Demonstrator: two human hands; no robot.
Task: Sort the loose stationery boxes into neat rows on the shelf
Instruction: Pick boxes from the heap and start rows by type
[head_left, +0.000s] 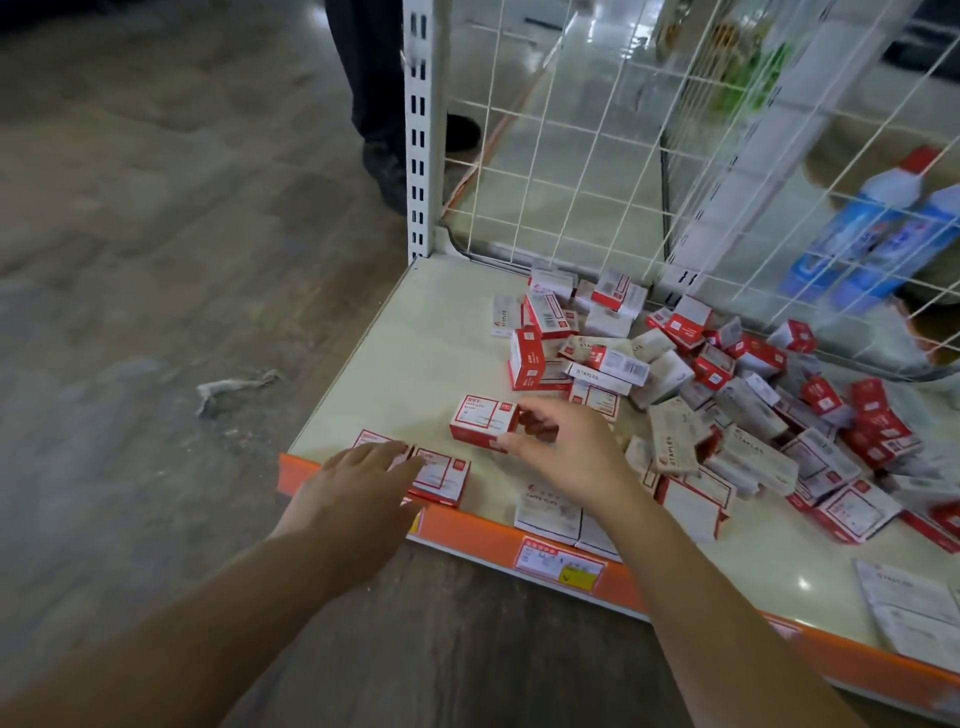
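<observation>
- A red-and-white paper-clip box (480, 422) is held slightly tilted above the shelf (415, 353).
- Two matching boxes (439, 475) are laid flat, side by side, at the front left edge.
- A jumbled pile of boxes (727, 395) is heaped toward the back right.

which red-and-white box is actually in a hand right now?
The box pinched by the right hand, alone mid-shelf left of the heap. The left hand only lies flat on two front-edge boxes.

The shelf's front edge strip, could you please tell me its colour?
Orange, seen in the head view: the front edge strip.
</observation>
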